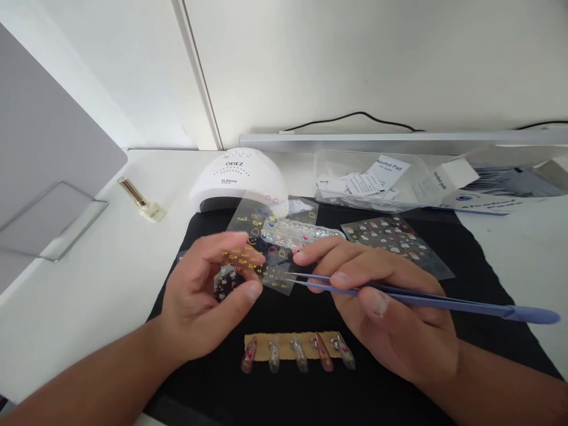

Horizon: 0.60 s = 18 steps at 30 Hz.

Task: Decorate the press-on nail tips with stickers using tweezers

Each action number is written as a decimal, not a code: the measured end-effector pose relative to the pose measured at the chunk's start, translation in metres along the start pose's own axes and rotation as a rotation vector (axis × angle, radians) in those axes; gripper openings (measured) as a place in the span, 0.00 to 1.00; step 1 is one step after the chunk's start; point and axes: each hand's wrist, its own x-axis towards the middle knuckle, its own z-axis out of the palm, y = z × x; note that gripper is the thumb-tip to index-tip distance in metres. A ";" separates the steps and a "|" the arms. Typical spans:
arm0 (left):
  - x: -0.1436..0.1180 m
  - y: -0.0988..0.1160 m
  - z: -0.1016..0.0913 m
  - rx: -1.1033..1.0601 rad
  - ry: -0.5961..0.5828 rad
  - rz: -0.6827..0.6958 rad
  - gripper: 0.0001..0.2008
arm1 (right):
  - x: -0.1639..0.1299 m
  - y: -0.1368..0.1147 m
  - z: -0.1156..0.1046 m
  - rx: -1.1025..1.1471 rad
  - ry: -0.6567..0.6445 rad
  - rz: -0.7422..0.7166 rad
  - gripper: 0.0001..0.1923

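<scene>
A clear sticker sheet [271,269] with yellow, blue and red designs is gripped at its left side by my left hand [210,296], some fingers showing through it. My right hand [390,302] is closed around purple-blue tweezers [421,302]. The tweezers point left, their slightly parted tips over the lower part of the sheet; whether a sticker is between them is too small to tell. Below both hands, several long, pointed false nails [323,354], some clear and some pinkish, are set along a tan strip [286,349]. A case of gems [288,234] lies behind the sheet.
A white nail lamp [239,177] stands behind the black cloth [213,378]. Another sticker sheet [399,242] lies at the right. Farther back are a clear bin [326,192] of alcohol pads and an open box [483,201]. A polish bottle [151,212] and wire stand [55,259] are left.
</scene>
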 end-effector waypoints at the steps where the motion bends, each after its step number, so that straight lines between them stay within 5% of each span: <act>1: -0.001 0.001 0.000 0.058 -0.031 0.036 0.28 | 0.000 0.000 0.000 0.000 0.001 -0.003 0.08; 4: -0.002 0.004 -0.001 0.184 -0.107 0.084 0.23 | -0.002 0.001 0.000 -0.003 -0.005 -0.002 0.08; 8: -0.001 0.004 0.000 0.251 -0.053 0.015 0.17 | -0.003 0.001 0.002 -0.001 -0.011 0.008 0.08; 18: 0.003 0.011 0.009 0.021 -0.028 -0.120 0.20 | -0.006 -0.003 0.004 -0.025 -0.061 -0.007 0.10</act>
